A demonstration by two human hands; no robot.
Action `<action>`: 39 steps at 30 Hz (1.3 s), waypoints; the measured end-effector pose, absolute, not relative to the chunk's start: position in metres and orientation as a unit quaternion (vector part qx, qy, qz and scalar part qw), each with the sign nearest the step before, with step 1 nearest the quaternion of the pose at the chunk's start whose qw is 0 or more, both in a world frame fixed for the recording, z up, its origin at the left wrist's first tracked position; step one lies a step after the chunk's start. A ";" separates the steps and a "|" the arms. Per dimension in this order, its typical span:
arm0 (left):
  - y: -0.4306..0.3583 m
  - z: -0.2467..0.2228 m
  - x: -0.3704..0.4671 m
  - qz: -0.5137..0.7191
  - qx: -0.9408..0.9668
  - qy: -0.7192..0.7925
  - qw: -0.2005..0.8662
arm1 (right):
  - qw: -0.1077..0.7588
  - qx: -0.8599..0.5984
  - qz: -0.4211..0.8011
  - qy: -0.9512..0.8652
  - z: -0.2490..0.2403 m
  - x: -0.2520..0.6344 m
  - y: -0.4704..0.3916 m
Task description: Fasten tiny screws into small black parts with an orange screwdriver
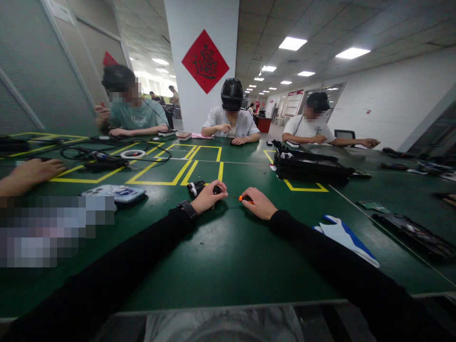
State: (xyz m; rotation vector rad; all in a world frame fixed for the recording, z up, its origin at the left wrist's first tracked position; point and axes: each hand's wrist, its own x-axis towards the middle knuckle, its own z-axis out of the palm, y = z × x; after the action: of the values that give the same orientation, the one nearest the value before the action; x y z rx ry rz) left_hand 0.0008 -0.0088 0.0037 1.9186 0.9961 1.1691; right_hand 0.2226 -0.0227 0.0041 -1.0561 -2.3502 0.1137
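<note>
My right hand is closed around the orange and black handle of a screwdriver. Its thin shaft points left, and the tip reaches my left hand. Between the fingers of that left hand is a small black part, too small to name. Just behind my left wrist, a pair of black cylinders with white bands lies on the green table. Both hands are just above or resting on the table; which one I cannot tell.
A black open tray stands at the back right. A blue and white glove lies by my right forearm. At left are a phone-like patterned case, cables and another person's hand. Several people sit across the table.
</note>
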 end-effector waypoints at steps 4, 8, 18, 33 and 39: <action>-0.009 0.004 0.001 0.445 0.737 0.380 0.340 | 0.268 -0.382 0.040 -0.884 0.005 0.223 -0.023; -0.010 0.005 0.001 0.449 0.730 0.385 0.342 | 0.281 -0.371 0.049 -0.884 0.005 0.225 -0.022; -0.012 0.007 0.002 0.443 0.725 0.401 0.342 | 0.294 -0.384 0.051 -0.874 0.004 0.224 -0.022; -0.011 0.005 0.002 0.452 0.721 0.389 0.352 | 0.284 -0.376 0.053 -0.881 0.004 0.224 -0.021; -0.013 0.007 0.002 0.440 0.718 0.403 0.358 | 0.297 -0.372 0.058 -0.878 0.005 0.225 -0.022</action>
State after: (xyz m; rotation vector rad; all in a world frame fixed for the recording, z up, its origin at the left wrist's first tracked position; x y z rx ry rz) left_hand 0.0021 -0.0132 0.0073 1.8533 1.0411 1.1342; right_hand 0.2246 -0.0224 0.0047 -0.9884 -2.3328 0.1534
